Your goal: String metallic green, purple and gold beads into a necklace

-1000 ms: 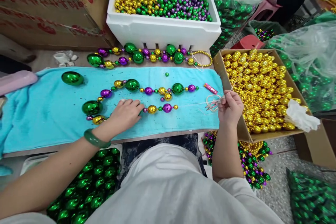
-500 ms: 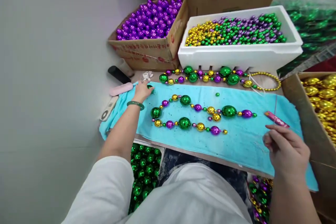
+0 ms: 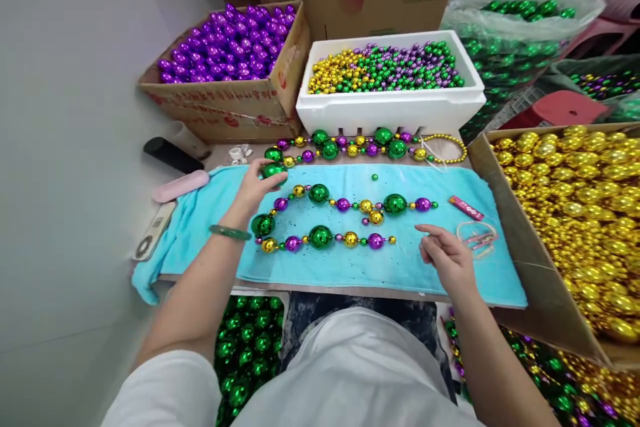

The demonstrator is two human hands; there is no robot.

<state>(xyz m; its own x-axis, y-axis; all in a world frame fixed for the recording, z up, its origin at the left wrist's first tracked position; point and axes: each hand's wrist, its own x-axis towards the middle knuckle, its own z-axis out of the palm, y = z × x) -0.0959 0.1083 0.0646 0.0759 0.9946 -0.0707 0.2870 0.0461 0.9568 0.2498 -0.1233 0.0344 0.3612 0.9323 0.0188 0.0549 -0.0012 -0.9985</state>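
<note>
My left hand (image 3: 253,190), with a green bangle (image 3: 230,233) at its wrist, grips a large green bead (image 3: 275,175) between thumb and fingers above the blue towel (image 3: 300,273). To its right lies a curved strand of green, gold and purple beads (image 3: 320,237). Its lower end stops at a small gold bead (image 3: 393,240), with a thin thread trailing to the right. My right hand (image 3: 447,257) hovers just right of that end, thumb and fingers drawn together; what they pinch, if anything, is too small to make out. A loose small green bead (image 3: 375,177) lies farther back.
Behind the towel lies a finished-looking bead necklace (image 3: 360,141). A carton of purple beads (image 3: 230,43) and a white foam box (image 3: 390,103) stand at the back. Gold beads (image 3: 575,213) fill a carton at right. A pink packet (image 3: 466,207) lies nearby.
My left hand has lifted slightly from the towel's back left corner with the large green bead. My right hand has moved left toward the strand's end. The view has swung right.
</note>
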